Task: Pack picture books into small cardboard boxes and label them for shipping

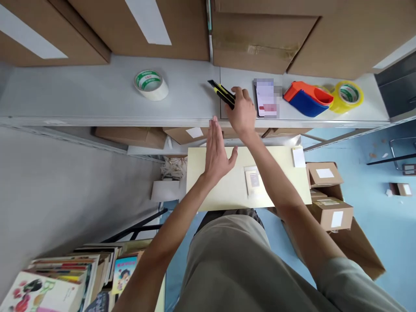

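Note:
My right hand point(242, 113) reaches up onto the grey shelf point(97, 97) and closes around a black and yellow utility knife point(220, 92), whose tip points up and left. My left hand point(216, 154) hovers flat and empty just below the shelf edge, fingers together, thumb out. It is above a pale yellow board point(227, 190) that lies in front of me with a small packet point(253, 180) on it.
On the shelf are a white tape roll point(151, 84), a phone point(266, 97), an orange and blue tape dispenser point(307, 99) and a yellow tape roll point(347, 96). Big cardboard boxes point(260, 34) stand behind. Small boxes point(331, 212) sit at the right, stacked books point(65, 277) bottom left.

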`<state>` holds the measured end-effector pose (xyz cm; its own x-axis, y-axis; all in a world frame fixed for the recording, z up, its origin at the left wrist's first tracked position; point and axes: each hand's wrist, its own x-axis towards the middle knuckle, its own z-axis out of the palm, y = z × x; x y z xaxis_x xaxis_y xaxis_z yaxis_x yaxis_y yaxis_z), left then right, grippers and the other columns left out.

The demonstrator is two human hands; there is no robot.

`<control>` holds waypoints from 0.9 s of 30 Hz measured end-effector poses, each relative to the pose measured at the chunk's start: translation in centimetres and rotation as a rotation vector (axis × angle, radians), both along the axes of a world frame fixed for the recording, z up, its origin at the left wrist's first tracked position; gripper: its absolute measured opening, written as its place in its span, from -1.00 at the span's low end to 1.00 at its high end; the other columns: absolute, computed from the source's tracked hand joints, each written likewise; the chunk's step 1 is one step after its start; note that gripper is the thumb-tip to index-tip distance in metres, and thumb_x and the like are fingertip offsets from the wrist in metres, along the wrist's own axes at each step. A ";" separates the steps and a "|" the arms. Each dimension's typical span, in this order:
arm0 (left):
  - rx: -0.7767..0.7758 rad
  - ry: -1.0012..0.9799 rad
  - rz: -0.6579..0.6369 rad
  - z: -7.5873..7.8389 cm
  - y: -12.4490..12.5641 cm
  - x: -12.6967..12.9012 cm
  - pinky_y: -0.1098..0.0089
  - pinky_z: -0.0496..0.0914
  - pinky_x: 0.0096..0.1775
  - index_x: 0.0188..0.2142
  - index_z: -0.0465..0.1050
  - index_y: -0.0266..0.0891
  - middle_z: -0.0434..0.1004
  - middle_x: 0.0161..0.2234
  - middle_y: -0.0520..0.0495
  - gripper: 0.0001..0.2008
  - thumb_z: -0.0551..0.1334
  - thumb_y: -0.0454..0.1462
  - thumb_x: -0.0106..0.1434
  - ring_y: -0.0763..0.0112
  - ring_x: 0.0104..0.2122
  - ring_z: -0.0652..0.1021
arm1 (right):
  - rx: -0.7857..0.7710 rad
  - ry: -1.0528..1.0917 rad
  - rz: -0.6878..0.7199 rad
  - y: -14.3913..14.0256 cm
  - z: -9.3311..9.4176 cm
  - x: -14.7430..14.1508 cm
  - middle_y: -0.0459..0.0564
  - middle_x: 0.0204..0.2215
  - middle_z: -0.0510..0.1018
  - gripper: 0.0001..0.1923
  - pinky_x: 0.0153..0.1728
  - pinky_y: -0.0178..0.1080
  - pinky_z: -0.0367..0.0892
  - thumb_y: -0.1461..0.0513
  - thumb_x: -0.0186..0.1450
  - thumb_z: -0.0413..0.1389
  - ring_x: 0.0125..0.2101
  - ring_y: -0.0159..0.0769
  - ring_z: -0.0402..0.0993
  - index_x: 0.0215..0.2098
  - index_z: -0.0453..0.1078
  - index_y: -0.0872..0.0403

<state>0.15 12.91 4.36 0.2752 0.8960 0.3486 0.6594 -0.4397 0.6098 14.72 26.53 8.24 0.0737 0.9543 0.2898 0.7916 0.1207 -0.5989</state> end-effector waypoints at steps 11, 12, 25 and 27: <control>-0.659 0.001 -0.013 -12.9 -5.9 0.0 -0.11 0.45 0.54 0.53 0.49 -0.30 0.71 0.37 -0.43 -0.41 0.27 -0.26 0.57 -0.18 0.42 0.66 | -0.001 -0.175 -0.001 -9.3 -2.0 1.2 0.22 0.40 0.47 -0.51 0.48 0.28 0.44 0.05 0.80 -0.14 0.41 0.17 0.45 0.51 0.39 0.00; -0.780 0.017 -0.016 -14.6 -7.1 -0.2 -0.09 0.53 0.45 0.43 0.60 -0.28 0.80 0.24 -0.40 -0.50 0.29 -0.27 0.56 -0.17 0.28 0.75 | -0.064 -0.160 -0.003 -12.2 -3.9 2.2 0.22 0.37 0.49 -0.50 0.47 0.32 0.44 0.00 0.81 -0.16 0.39 0.18 0.48 0.49 0.41 -0.02; -0.896 0.081 -0.104 -20.8 -14.0 12.5 -0.24 0.43 0.51 0.35 0.61 -0.31 0.56 0.39 -0.49 -0.55 0.29 -0.31 0.52 -0.32 0.44 0.51 | -0.916 0.014 -0.441 -27.8 -24.0 15.6 0.45 0.25 0.65 -0.50 0.27 -0.04 0.51 0.14 0.59 0.23 0.24 0.00 0.63 0.38 0.46 0.24; -0.912 0.063 -0.074 -20.7 -14.3 14.0 -0.27 0.41 0.53 0.34 0.62 -0.30 0.55 0.42 -0.47 -0.55 0.27 -0.31 0.52 -0.33 0.46 0.48 | -0.940 0.043 -0.425 -26.9 -24.6 16.4 0.39 0.14 0.71 -0.60 0.22 -0.07 0.52 0.13 0.55 0.28 0.17 0.00 0.66 0.23 0.54 0.23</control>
